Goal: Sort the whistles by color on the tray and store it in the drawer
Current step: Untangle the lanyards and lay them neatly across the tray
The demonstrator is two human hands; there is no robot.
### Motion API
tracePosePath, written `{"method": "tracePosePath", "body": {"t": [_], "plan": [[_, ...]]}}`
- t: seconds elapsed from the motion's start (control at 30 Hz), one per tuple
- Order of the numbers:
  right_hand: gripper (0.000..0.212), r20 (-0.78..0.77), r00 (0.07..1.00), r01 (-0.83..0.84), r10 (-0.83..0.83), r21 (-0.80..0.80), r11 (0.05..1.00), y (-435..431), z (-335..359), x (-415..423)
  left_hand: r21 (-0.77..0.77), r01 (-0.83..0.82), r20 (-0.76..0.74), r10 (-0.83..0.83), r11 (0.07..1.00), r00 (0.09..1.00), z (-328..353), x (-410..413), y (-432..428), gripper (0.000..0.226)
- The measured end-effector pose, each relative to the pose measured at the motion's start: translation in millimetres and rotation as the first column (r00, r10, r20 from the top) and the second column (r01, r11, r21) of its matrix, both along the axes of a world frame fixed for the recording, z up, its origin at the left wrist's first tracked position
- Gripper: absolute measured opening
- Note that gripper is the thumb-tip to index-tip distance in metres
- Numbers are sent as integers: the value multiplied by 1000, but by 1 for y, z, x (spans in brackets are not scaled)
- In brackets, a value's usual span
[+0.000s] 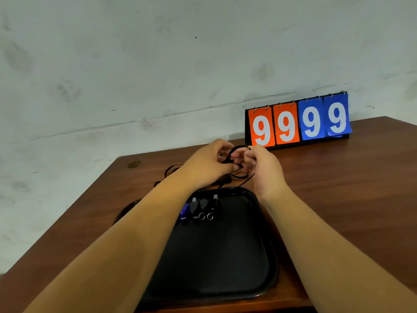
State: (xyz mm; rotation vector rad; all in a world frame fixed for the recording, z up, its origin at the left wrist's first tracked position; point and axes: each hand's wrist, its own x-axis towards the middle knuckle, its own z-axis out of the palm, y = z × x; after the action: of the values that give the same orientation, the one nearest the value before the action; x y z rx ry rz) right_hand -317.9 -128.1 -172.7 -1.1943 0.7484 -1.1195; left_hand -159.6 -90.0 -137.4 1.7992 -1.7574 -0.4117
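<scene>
— Where do we stand with the sorting?

— Beyond the tray's (225,267) far left corner, loose black cords (171,170) lie on the table (338,188). In the tray's far left part sits a blue whistle (184,211), and just to its right a row of black whistles (203,205) with metal rings.

— And our hands?

— Above the tray's far edge, our left hand (207,164) and right hand (262,168) both pinch a black lanyard (234,150), fingers curled round its loops. We cannot tell whether a whistle hangs from it. A scoreboard (297,123) stands beyond the tray's far right corner.

— So how far along?

— Partway, we judge. A few whistles are grouped, most of the tray is bare, and the tray is not yet stored. We see no drawer.
</scene>
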Motion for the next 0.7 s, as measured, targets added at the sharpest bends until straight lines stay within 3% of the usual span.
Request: {"method": "tracePosePath", "body": {"t": [0.13,0.2,0.3,0.37,0.47,0.63,0.7], "plan": [[67,-12,1000,-1,1,0,1000,-1,1,-3,-92,-8,-83,1,996,997,-5,-10,0,24],[57,-40,999,2,0,39,999,-2,3,-3,-144,-61,-121,44,988,992,-6,-11,2,16],[23,-69,997,28,-22,74,997,-5,0,-2,-172,-112,-74,101,979,992,-3,-9,7,19],[23,-41,997,75,-73,54,996,-7,-4,1,-190,-122,-83,108,974,991,3,-7,11,25],[19,61,997,34,-41,105,994,-7,-11,3,-243,-146,-221,92,959,971,17,-1,19,25],[9,-207,978,-17,2,-69,997,4,-18,5,-273,-202,-367,92,940,926,53,5,30,7],[19,-248,969,-34,5,-113,993,12,-15,6,-288,-191,-416,57,938,907,68,5,39,5]]}}
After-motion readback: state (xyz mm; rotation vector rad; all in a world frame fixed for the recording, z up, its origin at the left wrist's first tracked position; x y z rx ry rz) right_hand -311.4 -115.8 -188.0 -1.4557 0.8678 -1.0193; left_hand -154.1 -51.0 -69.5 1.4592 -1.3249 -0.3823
